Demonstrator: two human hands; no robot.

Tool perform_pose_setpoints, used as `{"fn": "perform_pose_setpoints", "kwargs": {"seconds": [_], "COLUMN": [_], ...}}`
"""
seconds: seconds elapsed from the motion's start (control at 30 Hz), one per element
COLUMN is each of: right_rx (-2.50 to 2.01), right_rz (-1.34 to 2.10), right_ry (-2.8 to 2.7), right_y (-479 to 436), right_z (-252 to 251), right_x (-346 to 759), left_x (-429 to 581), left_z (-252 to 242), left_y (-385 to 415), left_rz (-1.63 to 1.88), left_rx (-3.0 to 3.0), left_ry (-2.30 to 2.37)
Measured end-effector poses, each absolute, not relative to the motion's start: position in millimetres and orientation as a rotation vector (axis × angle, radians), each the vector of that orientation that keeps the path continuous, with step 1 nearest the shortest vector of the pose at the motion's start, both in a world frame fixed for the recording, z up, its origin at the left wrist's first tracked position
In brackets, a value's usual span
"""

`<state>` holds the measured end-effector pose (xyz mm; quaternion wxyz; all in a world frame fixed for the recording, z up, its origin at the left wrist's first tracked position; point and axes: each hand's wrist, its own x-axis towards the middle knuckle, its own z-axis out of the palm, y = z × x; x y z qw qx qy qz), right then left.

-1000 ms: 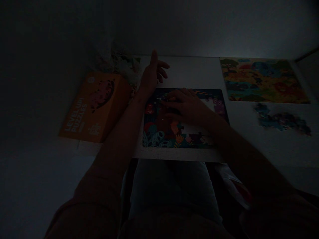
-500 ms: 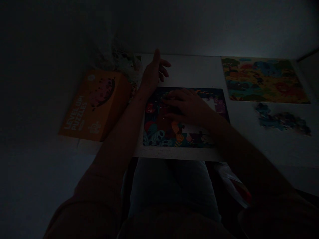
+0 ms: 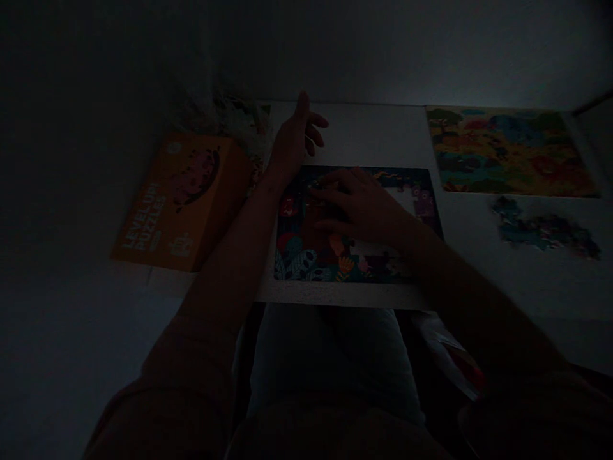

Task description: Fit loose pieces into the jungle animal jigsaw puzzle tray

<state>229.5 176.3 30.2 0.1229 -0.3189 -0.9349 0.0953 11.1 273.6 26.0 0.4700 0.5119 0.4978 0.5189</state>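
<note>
The picture is very dark. A dark, partly filled jigsaw puzzle (image 3: 311, 259) lies on the white table, with a pale unfilled area in its middle and right part. My right hand (image 3: 361, 204) rests over the upper middle of this puzzle, fingers apart and pointing left. Whether a piece is under its fingertips cannot be made out. Beyond the puzzle's upper left corner, my left hand (image 3: 297, 134) is raised on its edge, thumb up and fingers loosely spread, holding nothing.
An orange puzzle box (image 3: 167, 204) lies on the left, with crumpled clear plastic (image 3: 211, 115) behind it. At the back right lies a yellow animal picture puzzle (image 3: 512, 150). Loose puzzle pieces (image 3: 546, 230) form a pile in front of it.
The view has shifted very slightly. Both hands stay in nearly the same places, with the right hand's fingers only slightly moved.
</note>
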Motion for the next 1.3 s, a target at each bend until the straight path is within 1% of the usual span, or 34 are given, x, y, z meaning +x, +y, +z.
{"fn": "perform_pose_setpoints", "kwargs": {"seconds": [0.67, 0.87, 1.0, 1.13, 1.23, 1.3], "right_rx": [-0.922, -0.893, -0.772, -0.689, -0.811, -0.938], "right_rz": [0.242, 0.326, 0.386, 0.254, 0.148, 0.089], "right_ry": [-2.705, -2.642, -2.336, -1.871, -1.706, -1.714], "right_y": [174.5, 176.1, 185.2, 187.2, 174.4, 160.0], "right_z": [29.1, 33.5, 60.3, 104.5, 128.5, 132.7], "right_x": [232.3, 234.2, 243.2, 273.3, 321.0, 365.0], "left_x": [5.0, 6.4, 5.1, 4.5, 4.2, 2.6], "left_z": [25.7, 27.7, 29.2, 29.2, 31.6, 36.0], "left_y": [268.4, 267.5, 265.8, 264.1, 262.6, 262.1], "left_rz": [1.256, 1.278, 1.261, 1.245, 1.230, 1.215], "left_rx": [1.360, 1.300, 1.343, 1.371, 1.434, 1.453], "left_ry": [1.175, 1.173, 1.177, 1.215, 1.247, 1.282]}}
